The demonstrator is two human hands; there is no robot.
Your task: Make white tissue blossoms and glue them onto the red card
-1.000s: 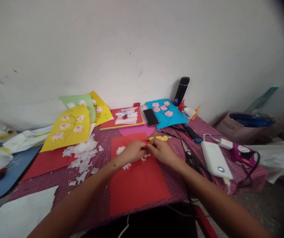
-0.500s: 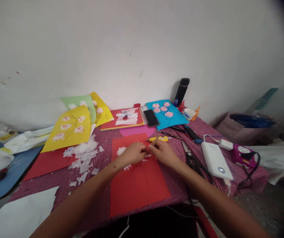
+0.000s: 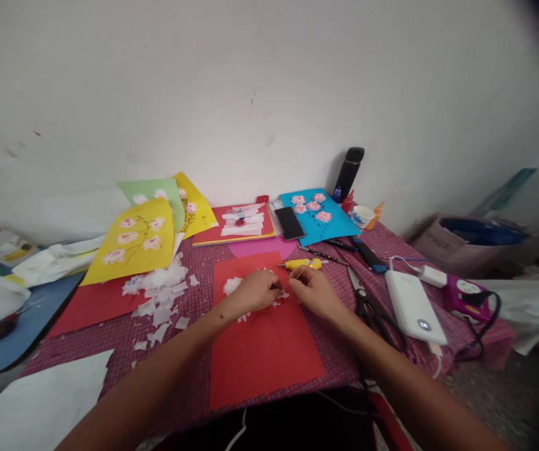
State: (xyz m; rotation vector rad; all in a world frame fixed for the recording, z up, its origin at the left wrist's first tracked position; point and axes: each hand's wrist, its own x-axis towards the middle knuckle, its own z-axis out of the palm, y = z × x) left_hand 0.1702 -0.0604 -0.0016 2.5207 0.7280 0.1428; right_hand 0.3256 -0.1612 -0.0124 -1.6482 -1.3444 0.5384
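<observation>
A sheet of red paper (image 3: 264,363) lies before me with a drawn branch and white paper petals (image 3: 232,286) on it. My left hand (image 3: 259,291) rests over the sheet's upper part, its fingers curled together; whatever they hold is hidden. Just right of it, my right hand (image 3: 314,289) is closed in a pinch on a thin brown stick (image 3: 301,272), seen nearly edge-on. Small white and pink bits (image 3: 281,299) lie on the sheet between the hands. Right behind the right hand is a yellow-handled tool (image 3: 308,264).
Torn white paper scraps (image 3: 163,291) are heaped left of the sheet. Scissors (image 3: 368,304) and a white power bank (image 3: 414,307) lie to the right. Farther back are a phone (image 3: 289,223), a blue flower picture (image 3: 333,227), a cup (image 3: 362,217) and a black bottle (image 3: 349,170).
My right hand has drawn slightly right, away from the left, and the stick has turned to a thinner side. My left hand stays about where it was. The view has shifted slightly.
</observation>
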